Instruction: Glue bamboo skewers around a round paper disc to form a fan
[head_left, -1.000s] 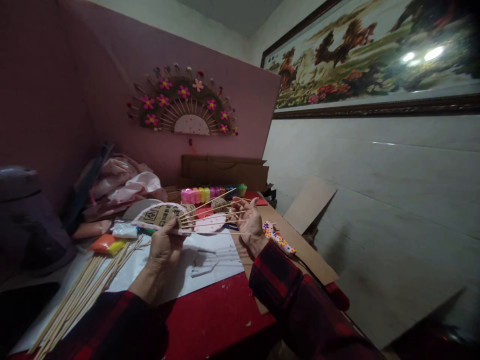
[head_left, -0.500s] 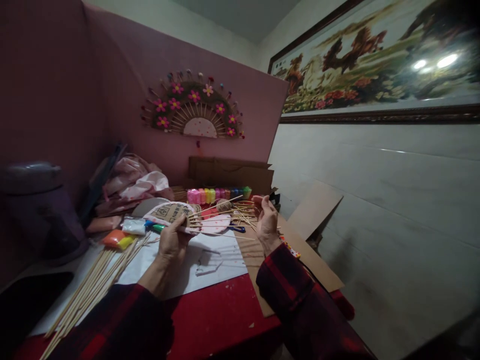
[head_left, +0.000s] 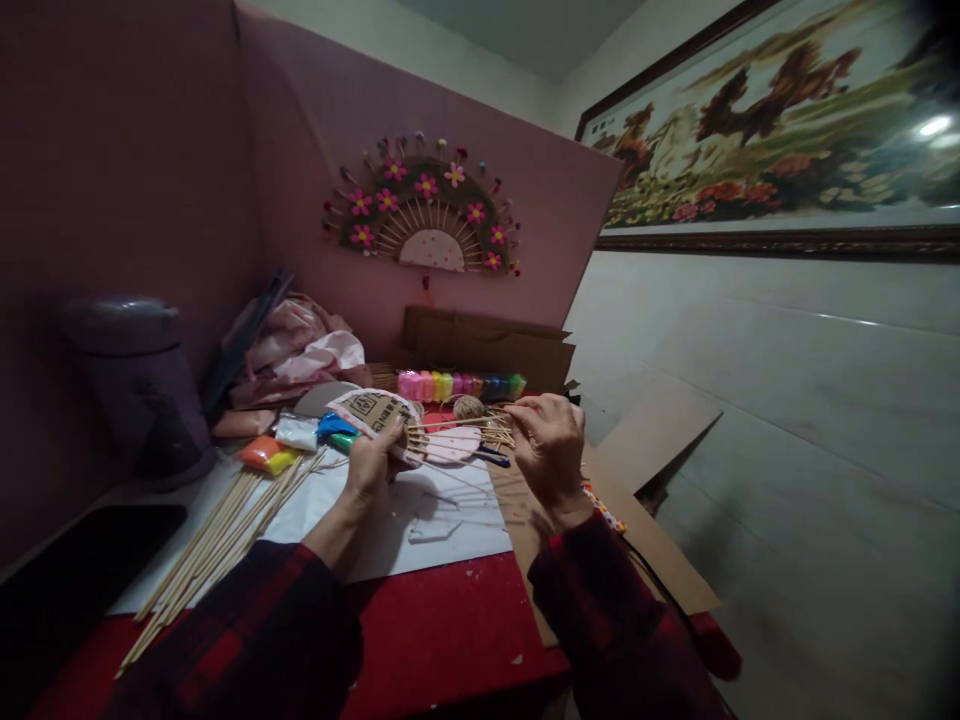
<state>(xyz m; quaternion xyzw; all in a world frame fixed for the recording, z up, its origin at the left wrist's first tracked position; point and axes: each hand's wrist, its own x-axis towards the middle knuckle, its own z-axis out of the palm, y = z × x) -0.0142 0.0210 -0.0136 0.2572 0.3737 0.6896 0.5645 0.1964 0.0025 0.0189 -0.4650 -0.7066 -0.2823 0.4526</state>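
Note:
My left hand [head_left: 373,468] grips a cardboard fan base [head_left: 384,412] with a pale, dotted rim and printed characters. Thin wooden sticks [head_left: 450,455] fan out from its right side. My right hand [head_left: 553,450] is raised to the right of them, thumb and fingers pinched at the far end of one wooden stick [head_left: 476,421]. Behind the sticks lies a pale pink dotted rounded piece [head_left: 454,445]. Dark blue scissor handles [head_left: 494,456] show beside more short sticks near my right hand.
Long sticks [head_left: 202,560] lie on white paper [head_left: 457,558] at left, beside bagged coloured clay [head_left: 268,455]. A twine ball [head_left: 469,407] and a row of coloured clay packs [head_left: 457,385] sit behind. A finished fan [head_left: 431,215] hangs on the pink panel. Cardboard [head_left: 660,560] lies at right.
My right hand has turned and its fingers have closed from a loose, raised pose into a pinch at a stick's end. The fan base is tilted more. The whole view has shifted left.

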